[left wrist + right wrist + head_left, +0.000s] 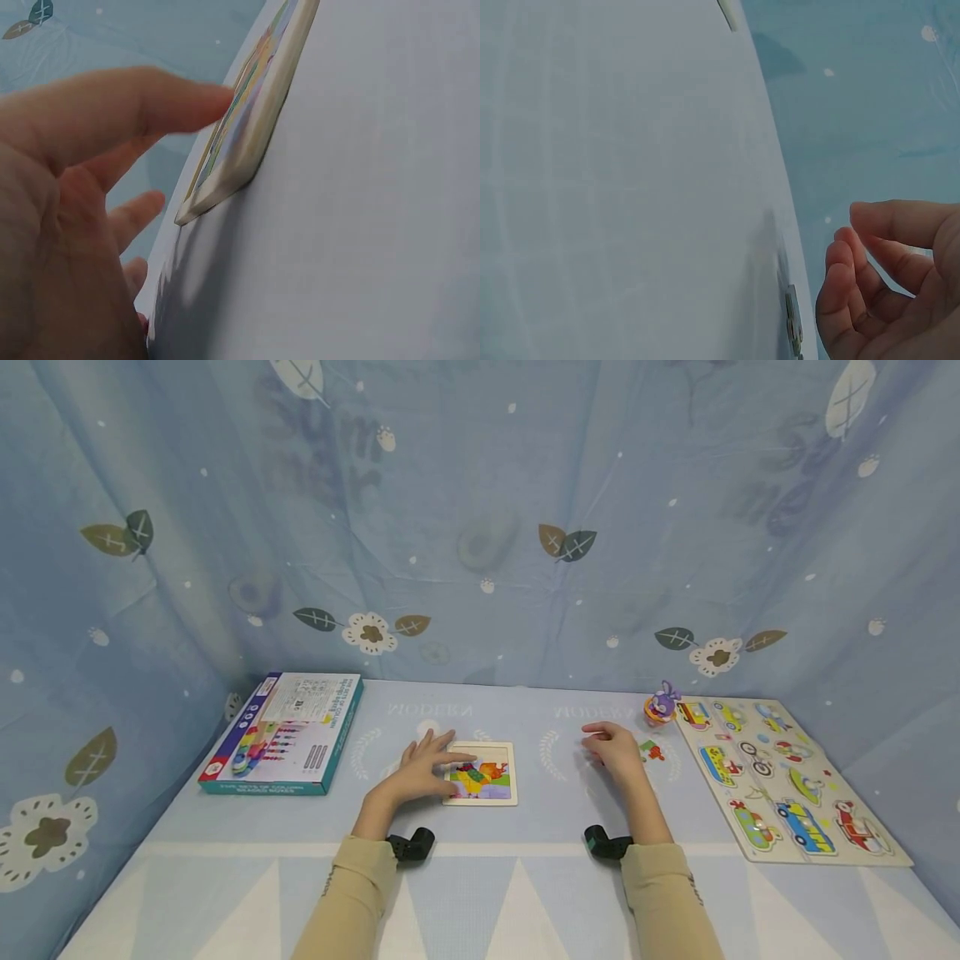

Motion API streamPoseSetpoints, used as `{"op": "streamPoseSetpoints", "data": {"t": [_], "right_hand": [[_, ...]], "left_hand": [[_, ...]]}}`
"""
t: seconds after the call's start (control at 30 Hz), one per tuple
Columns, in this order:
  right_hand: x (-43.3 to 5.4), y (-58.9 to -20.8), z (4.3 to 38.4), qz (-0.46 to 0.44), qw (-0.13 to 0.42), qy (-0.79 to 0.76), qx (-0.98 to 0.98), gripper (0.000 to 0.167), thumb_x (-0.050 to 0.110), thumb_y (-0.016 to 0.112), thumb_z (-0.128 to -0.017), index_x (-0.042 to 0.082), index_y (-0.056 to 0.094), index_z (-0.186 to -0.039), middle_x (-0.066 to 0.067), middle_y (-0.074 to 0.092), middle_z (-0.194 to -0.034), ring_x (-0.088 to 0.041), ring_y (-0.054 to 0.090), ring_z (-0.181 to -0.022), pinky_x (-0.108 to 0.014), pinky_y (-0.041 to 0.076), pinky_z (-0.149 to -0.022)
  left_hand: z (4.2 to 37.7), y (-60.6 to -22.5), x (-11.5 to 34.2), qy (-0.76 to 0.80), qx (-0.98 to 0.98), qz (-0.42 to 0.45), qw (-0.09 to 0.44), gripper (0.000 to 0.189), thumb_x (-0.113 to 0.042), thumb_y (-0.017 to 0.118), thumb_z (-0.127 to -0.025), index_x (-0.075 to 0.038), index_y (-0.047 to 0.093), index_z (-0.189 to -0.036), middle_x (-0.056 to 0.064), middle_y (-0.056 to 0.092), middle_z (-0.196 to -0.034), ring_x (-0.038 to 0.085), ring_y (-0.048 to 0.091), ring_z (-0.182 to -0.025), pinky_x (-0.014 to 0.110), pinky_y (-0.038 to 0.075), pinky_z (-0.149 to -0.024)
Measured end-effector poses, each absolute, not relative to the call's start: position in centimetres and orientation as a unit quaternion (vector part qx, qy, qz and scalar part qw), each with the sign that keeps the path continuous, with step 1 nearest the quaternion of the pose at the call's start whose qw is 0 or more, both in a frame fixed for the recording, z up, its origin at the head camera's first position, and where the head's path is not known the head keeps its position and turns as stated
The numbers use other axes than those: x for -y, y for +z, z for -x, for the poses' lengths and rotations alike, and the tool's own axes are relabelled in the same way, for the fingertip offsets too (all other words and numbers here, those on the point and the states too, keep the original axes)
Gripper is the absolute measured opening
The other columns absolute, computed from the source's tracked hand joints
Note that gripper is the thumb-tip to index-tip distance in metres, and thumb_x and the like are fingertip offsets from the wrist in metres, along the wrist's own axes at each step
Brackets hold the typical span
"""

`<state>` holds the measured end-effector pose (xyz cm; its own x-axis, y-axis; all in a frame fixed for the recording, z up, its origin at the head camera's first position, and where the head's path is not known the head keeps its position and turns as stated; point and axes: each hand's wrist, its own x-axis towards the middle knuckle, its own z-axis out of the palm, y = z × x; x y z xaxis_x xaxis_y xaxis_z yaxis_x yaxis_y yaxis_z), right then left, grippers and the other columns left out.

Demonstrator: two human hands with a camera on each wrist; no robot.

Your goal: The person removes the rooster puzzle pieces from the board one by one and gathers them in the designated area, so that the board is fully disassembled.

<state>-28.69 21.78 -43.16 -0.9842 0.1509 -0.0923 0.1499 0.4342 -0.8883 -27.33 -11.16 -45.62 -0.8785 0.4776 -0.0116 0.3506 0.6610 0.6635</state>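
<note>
My left hand (422, 770) lies with fingers spread at the left side of a small wooden jigsaw puzzle (491, 777) in a pale frame. Its thumb (191, 105) touches the puzzle's edge in the left wrist view. The picture is colourful, with a bare pale strip along the top of the frame. My right hand (615, 750) is over the table to the right of the puzzle, fingers loosely bent, with nothing visible between thumb and fingers (840, 289). Beside it lie small green and red puzzle pieces (656, 752), partly hidden by the hand.
At the left stands a flat toy box (285, 735) with printed beads. A large wooden vehicle puzzle board (787, 777) lies at the right, with a small purple figurine (663, 702) at its back left corner. A blue patterned curtain (480, 527) hangs behind the table.
</note>
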Motion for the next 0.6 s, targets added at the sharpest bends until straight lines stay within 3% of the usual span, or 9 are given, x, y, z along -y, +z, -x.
{"op": "streamPoseSetpoints", "data": {"t": [0.23,0.6], "right_hand": [[-21.0,-43.2,28.7,0.071,0.004,0.532,0.844,0.031,0.007,0.059,-0.086,-0.006,0.059,-0.114,-0.007,0.059,-0.086,-0.008,0.053,-0.066,-0.021,0.047,-0.061],[-19.7,-43.3,28.6,0.047,-0.003,0.538,0.841,0.028,0.006,0.059,-0.085,-0.007,0.060,-0.111,-0.004,0.059,-0.081,-0.010,0.055,-0.066,-0.022,0.045,-0.061]], "left_hand": [[27.0,-45.3,11.2,0.336,-0.901,-0.244,0.126,0.051,-0.027,0.074,-0.069,-0.024,0.065,-0.119,0.013,0.018,-0.153,0.039,-0.007,-0.140,0.058,-0.009,-0.107],[27.0,-45.4,11.2,0.337,-0.899,-0.248,0.128,0.050,-0.028,0.074,-0.069,-0.023,0.066,-0.118,0.014,0.018,-0.153,0.041,-0.006,-0.139,0.058,-0.009,-0.107]]}}
